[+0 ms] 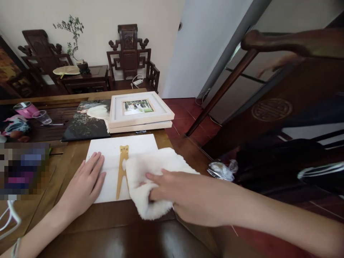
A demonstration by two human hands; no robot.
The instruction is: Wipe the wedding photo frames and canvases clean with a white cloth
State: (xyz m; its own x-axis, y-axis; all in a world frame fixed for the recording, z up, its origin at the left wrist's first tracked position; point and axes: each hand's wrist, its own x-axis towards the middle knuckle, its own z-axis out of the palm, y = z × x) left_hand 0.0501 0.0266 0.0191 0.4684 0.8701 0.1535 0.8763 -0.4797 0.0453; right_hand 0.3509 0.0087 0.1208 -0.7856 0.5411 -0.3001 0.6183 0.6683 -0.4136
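On the near white board (113,168), I'm resting the left hand (86,181), fingers nearly together, while the right hand (174,190), clamped on fluffy cloth (153,161), is seemingly wiping, unfinished.

Under soft light, glare whitened the wood (170,240) between your forearms (215,199); pixelation masked a patch (24,170) beside your left hand (87,179).

Fluffy cloth (163,159) overlaps the smooth, matt board (107,188), with the glossy wooden bench (107,229) under it, wooden frames (142,120) beyond it and crinkled, shiny plastic (222,170) to its right.
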